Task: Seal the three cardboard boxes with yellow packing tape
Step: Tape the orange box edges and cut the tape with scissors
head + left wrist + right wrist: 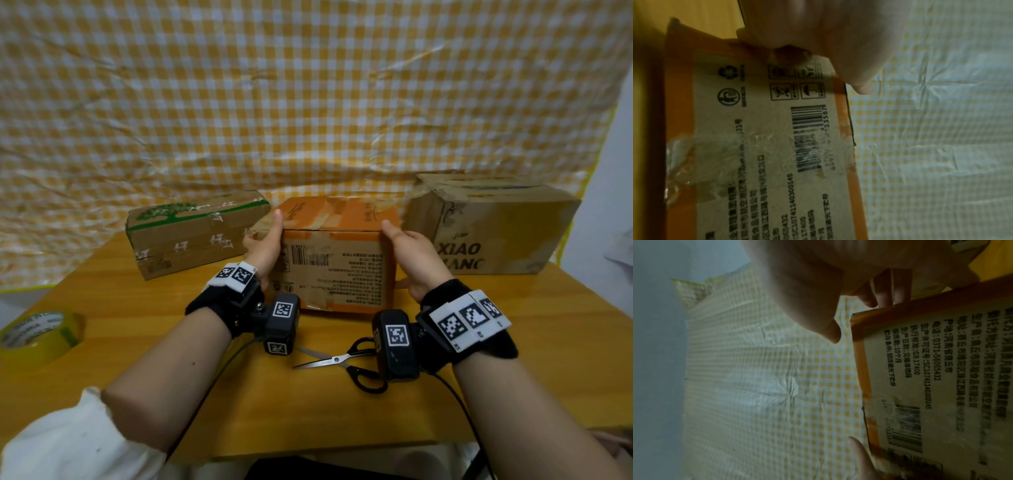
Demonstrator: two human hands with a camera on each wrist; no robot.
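Left grip [262, 245] and right grip [412, 255] clasping opposite ends of orange box [337, 260], box between them

Both bare forearms wear black wrist straps [219, 305] with white bands of black square-coded markers [469, 318], each carrying a black boxy camera [282, 323] with its own marker and a trailing black cable [219, 370], while a white sleeve [68, 442] is pushed up the left arm.
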